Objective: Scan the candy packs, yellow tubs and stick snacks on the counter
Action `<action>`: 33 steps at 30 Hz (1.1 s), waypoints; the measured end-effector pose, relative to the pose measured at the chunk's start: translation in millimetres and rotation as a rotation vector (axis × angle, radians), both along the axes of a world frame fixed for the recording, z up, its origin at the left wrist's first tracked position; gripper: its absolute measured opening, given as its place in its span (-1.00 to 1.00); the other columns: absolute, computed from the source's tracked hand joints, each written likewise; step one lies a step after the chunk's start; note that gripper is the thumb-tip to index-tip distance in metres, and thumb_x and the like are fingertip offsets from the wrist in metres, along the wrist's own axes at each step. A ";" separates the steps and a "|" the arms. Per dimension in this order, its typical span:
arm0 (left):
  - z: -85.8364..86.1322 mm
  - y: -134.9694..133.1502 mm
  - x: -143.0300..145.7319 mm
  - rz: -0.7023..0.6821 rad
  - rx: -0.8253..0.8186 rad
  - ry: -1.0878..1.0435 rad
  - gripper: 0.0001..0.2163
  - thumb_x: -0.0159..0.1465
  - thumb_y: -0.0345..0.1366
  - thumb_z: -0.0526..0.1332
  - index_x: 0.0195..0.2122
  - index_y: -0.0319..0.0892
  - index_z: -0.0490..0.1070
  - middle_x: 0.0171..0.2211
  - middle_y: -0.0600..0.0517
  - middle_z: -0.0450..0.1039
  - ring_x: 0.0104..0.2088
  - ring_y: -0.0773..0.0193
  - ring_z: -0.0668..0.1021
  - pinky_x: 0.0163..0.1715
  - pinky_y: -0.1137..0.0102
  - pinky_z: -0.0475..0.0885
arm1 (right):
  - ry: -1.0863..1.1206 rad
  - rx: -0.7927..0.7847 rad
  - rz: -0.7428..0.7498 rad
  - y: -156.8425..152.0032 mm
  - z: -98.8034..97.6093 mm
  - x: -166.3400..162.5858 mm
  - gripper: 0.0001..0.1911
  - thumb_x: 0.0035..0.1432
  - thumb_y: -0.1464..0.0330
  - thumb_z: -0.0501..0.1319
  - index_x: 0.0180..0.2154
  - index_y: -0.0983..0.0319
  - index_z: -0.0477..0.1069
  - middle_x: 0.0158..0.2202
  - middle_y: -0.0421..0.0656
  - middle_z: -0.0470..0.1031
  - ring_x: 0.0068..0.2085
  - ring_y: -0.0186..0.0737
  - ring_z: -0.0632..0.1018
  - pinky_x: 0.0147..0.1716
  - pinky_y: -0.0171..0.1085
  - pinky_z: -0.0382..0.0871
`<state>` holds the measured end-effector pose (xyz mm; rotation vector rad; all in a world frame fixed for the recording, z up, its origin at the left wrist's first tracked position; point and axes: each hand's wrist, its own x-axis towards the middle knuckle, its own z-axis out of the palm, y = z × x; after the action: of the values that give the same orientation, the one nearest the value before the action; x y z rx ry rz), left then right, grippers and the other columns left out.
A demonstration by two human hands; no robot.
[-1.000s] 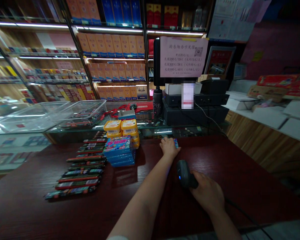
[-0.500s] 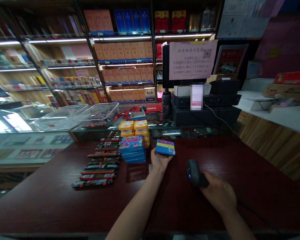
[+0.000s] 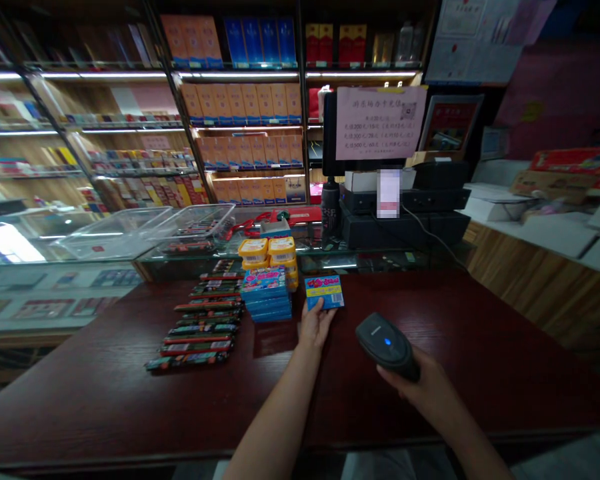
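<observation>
My left hand (image 3: pixel 316 325) grips a small blue box (image 3: pixel 324 293) by its near edge, its barcode side tilted up toward me. In my right hand (image 3: pixel 423 380) is a dark barcode scanner (image 3: pixel 387 343) with a blue light on top, its head turned toward the box. Just left of my left hand stands a stack of similar blue boxes (image 3: pixel 267 300). Behind that stack are yellow tubs (image 3: pixel 281 249) piled on each other. A row of thin, dark-wrapped sticks (image 3: pixel 200 329) lies further left on the brown counter (image 3: pixel 105 413).
At the back, a monitor bearing a paper sign (image 3: pixel 377 123) stands behind black boxes (image 3: pixel 405 229) with a phone-like blurred screen (image 3: pixel 389 193). Clear plastic bins (image 3: pixel 115 233) rest on the glass case at left. Shelves of boxed goods (image 3: pixel 243 100) line the wall.
The scanner has swung left, its head now pointing at the blue box. My left hand has tipped the box so its printed face shows more. The camera view has shifted slightly.
</observation>
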<state>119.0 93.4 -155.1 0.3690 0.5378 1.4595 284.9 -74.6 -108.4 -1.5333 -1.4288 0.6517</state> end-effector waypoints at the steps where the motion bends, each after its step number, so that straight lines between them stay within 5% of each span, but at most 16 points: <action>1: 0.0 0.7 0.3 -0.001 0.003 0.009 -0.64 0.12 -0.50 0.26 -0.07 -0.08 0.32 -0.10 -0.02 0.48 -0.04 0.14 0.52 0.00 0.06 0.43 | 0.016 -0.019 -0.003 -2.3 1.6 -3.4 -0.58 -0.05 0.07 0.22 -0.23 0.24 0.46 -0.47 -0.14 0.56 -0.38 -0.12 0.56 -0.45 -0.26 0.40; 8: 0.2 5.1 3.9 0.042 -0.034 0.008 -0.65 0.17 -0.52 0.18 -0.04 -0.06 0.28 -0.09 -0.02 0.48 -0.07 0.14 0.54 0.01 0.03 0.41 | 0.107 -0.148 0.000 -13.5 13.9 -12.3 -0.61 -0.02 0.07 0.20 -0.27 0.24 0.42 -0.65 -0.26 0.40 -0.65 -0.29 0.40 -0.65 -0.32 0.26; 13: 1.2 3.1 0.3 -0.007 0.044 -0.020 -0.64 0.12 -0.53 0.22 -0.07 -0.10 0.29 -0.10 -0.02 0.48 -0.04 0.15 0.52 0.02 0.07 0.40 | 0.040 -0.052 -0.034 -17.9 11.9 -10.2 -0.63 -0.01 0.09 0.19 -0.26 0.23 0.43 -0.46 -0.15 0.54 -0.43 -0.17 0.54 -0.46 -0.27 0.38; 16: 2.8 1.1 -0.7 -0.019 0.032 0.018 -0.66 0.09 -0.51 0.25 -0.11 -0.12 0.30 -0.12 -0.03 0.48 -0.04 0.14 0.52 0.00 0.07 0.41 | -0.171 0.022 -0.086 -17.1 13.6 -3.5 -0.63 -0.01 0.13 0.20 -0.17 0.18 0.43 -0.26 -0.09 0.58 -0.25 -0.09 0.56 -0.33 -0.23 0.37; 23: 32.0 -25.9 8.4 -0.048 0.140 0.308 -0.69 0.03 -0.38 0.32 -0.24 -0.13 0.23 -0.27 0.06 0.44 -0.22 0.25 0.52 -0.13 0.16 0.45 | -0.785 -0.105 -0.239 5.3 9.0 21.6 -0.74 0.06 0.20 0.16 -0.20 0.15 0.41 -0.35 -0.11 0.58 -0.33 -0.05 0.58 -0.43 -0.24 0.22; 25: 54.4 -36.2 7.3 0.061 0.300 0.525 -0.71 0.06 -0.30 0.31 -0.25 -0.13 0.23 -0.33 0.09 0.42 -0.27 0.29 0.51 -0.18 0.27 0.45 | -0.884 -0.028 -0.277 13.9 0.7 26.2 -0.72 0.07 0.26 0.15 -0.14 0.16 0.39 -0.30 -0.11 0.57 -0.33 -0.10 0.57 -0.42 -0.25 0.22; 28: 94.4 -45.5 -10.1 0.412 0.569 0.915 -0.81 0.12 -0.26 0.25 -0.27 -0.14 0.30 -0.36 0.07 0.40 -0.30 0.31 0.47 -0.22 0.40 0.40 | -0.916 0.029 -0.255 22.8 -12.0 28.0 -0.68 0.06 0.34 0.16 -0.10 0.16 0.38 -0.23 -0.12 0.56 -0.27 -0.15 0.56 -0.34 -0.26 0.25; 33: 139.6 -41.6 -77.6 0.974 0.885 1.380 -0.85 0.19 -0.30 0.18 -0.20 -0.13 0.41 -0.25 0.00 0.48 -0.19 0.21 0.49 -0.12 0.31 0.35 | -0.924 0.081 -0.181 24.9 -24.5 25.7 -0.67 0.04 0.40 0.16 -0.09 0.19 0.38 -0.20 -0.12 0.55 -0.21 -0.13 0.53 -0.26 -0.24 0.29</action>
<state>41.3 51.8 -15.5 2.1287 1.2288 2.1866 310.6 -49.7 -132.9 -1.9729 -1.8914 -0.2909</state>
